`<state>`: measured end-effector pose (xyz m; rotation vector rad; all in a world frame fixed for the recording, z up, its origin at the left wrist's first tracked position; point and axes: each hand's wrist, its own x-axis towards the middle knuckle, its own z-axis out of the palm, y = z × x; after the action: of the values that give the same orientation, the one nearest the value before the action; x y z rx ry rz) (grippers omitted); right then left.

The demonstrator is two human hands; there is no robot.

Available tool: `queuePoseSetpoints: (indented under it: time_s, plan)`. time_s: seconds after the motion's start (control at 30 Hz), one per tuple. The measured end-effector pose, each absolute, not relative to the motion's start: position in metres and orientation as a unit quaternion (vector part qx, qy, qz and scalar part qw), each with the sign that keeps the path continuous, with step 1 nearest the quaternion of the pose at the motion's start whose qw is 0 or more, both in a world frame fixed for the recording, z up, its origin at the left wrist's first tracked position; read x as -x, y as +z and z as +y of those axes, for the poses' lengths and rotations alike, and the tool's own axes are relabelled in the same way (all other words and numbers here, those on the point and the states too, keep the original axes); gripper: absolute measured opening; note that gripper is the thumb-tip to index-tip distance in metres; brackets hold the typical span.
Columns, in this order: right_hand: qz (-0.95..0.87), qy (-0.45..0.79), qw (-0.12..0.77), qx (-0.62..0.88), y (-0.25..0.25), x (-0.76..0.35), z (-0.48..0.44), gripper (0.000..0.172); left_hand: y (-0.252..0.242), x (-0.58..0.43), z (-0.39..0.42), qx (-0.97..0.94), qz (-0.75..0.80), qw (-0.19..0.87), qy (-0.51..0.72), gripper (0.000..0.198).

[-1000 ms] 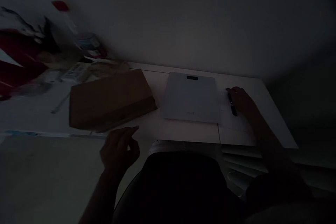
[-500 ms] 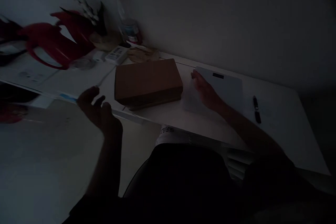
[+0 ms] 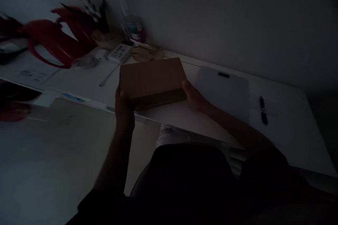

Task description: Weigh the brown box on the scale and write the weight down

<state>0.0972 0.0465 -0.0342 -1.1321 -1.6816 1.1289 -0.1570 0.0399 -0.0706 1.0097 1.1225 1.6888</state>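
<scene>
Head-camera footage, very dim, showed a flat brown cardboard box (image 3: 153,81) lying on the white tabletop (image 3: 285,140), near its front edge. The left hand (image 3: 123,103) clasped the box's near-left corner, fingers curled against its side. The right hand (image 3: 194,95) pressed against the near-right end, thumb up along the edge. Both hands gripped the box between them, though it appeared to rest flat on the surface, not yet lifted. Just right of the box lay a thin white slab with a small dark window (image 3: 224,89), and beyond that a black pen (image 3: 263,110), untouched. Behind the box stood a clear plastic bottle with a red cap (image 3: 128,15) and blurred red objects (image 3: 58,38). Judged from this, the grip was taken and any moving of the box remained.
</scene>
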Motion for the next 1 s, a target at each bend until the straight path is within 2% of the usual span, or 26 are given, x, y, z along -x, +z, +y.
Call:
queuePoseSetpoints:
  time_s: [0.2, 0.6, 0.87, 1.0]
  plan:
    - [-0.663, 0.438, 0.402, 0.455, -0.033, -0.094, 0.047, 0.089, -0.068, 0.151, 0.037, -0.39, 0.424, 0.412, 0.706, 0.059]
    - [-0.659, 0.426, 0.404, 0.47, -0.028, -0.095, 0.045, 0.088, -0.06, 0.144, 0.038, -0.384, 0.447, 0.399, 0.702, 0.058]
    - [-0.653, 0.437, 0.448, 0.427, -0.018, -0.114, 0.036, 0.089, -0.039, 0.13, 0.042, -0.437, 0.437, 0.36, 0.699, 0.059]
    - [-0.648, 0.431, 0.47, 0.416, -0.006, -0.128, 0.025, 0.083, -0.022, 0.118, 0.049, -0.478, 0.417, 0.336, 0.696, 0.06]
